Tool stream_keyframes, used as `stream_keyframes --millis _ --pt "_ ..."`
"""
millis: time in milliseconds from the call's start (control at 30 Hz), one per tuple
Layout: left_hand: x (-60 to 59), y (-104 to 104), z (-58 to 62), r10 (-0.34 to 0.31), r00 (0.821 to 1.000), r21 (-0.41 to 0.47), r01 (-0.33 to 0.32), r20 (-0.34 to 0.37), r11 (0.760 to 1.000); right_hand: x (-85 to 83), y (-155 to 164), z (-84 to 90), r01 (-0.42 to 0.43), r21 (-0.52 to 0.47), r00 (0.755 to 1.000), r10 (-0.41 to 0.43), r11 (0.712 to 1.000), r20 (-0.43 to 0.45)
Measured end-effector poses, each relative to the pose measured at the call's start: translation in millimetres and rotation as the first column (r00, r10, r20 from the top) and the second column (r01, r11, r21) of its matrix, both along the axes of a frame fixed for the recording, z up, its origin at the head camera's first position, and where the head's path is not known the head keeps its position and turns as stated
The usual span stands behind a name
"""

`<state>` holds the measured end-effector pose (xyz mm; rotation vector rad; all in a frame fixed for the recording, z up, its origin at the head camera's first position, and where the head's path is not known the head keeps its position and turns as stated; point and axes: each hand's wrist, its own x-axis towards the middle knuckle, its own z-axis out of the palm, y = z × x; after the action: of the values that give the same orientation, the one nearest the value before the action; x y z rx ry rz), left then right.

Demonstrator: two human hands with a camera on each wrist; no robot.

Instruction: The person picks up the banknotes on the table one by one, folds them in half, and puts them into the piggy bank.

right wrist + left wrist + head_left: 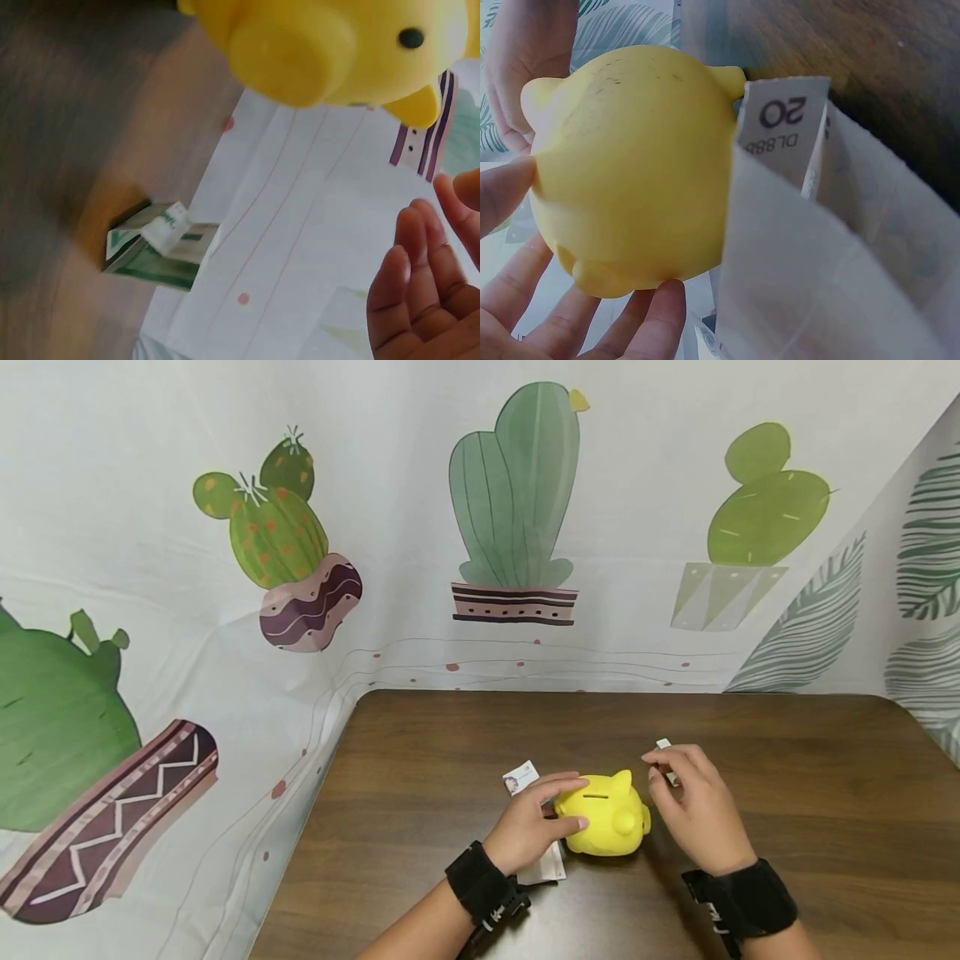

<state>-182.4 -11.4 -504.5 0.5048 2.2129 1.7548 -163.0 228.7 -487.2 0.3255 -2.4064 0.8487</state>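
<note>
A yellow piggy bank [606, 831] stands on the table, its coin slot facing up and its snout to the right. My left hand [525, 827] grips its rear end, thumb on the near side and fingers on the far side. Beside it in the left wrist view is a folded banknote [784, 112] printed with 20. My right hand [701, 810] is right of the snout with bent fingers; the right wrist view shows nothing between them. Just beyond that hand lies a folded green-and-white banknote [154, 262], mostly hidden by it in the head view.
A small white printed paper [521, 777] lies beyond my left hand. More pale paper [553, 865] shows below that hand, partly covered. The brown wooden table [420, 743] ends at a white cloth [405, 527] with printed cacti.
</note>
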Motion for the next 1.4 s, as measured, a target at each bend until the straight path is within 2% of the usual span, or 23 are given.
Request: stream_keyframes --millis 267,500,633,867,967,1400 --pt "0.3 0.8 -0.9 0.005 1.0 -0.026 -0.006 -0.018 1.0 -7.9 13.8 -12.8 0.058 0.005 0.996 -0.059 0.998 0.067" --pt "0.0 -1.3 -2.1 0.002 0.999 -0.026 -0.003 -0.038 1.0 -13.5 21.8 -20.3 0.08 -0.007 0.982 -0.077 0.997 0.172" --pt "-0.2 -2.4 -1.6 0.003 0.999 -0.029 -0.005 -0.036 1.0 -16.7 26.8 -24.3 0.09 0.018 0.96 -0.092 0.996 0.263" --pt "0.9 -2.1 -0.2 0.01 1.0 -0.028 -0.011 -0.025 1.0 -19.7 31.3 -30.4 0.069 0.106 0.906 -0.106 0.992 0.409" --pt "0.7 -1.5 -0.5 0.01 1.0 -0.027 -0.011 -0.029 1.0 -21.1 32.5 -32.8 0.06 0.124 0.902 -0.107 0.99 0.418" --pt "0.8 -0.9 0.4 -0.003 0.999 -0.033 0.001 -0.043 0.999 -21.3 34.9 -41.3 0.066 0.143 0.932 -0.112 0.988 0.345"
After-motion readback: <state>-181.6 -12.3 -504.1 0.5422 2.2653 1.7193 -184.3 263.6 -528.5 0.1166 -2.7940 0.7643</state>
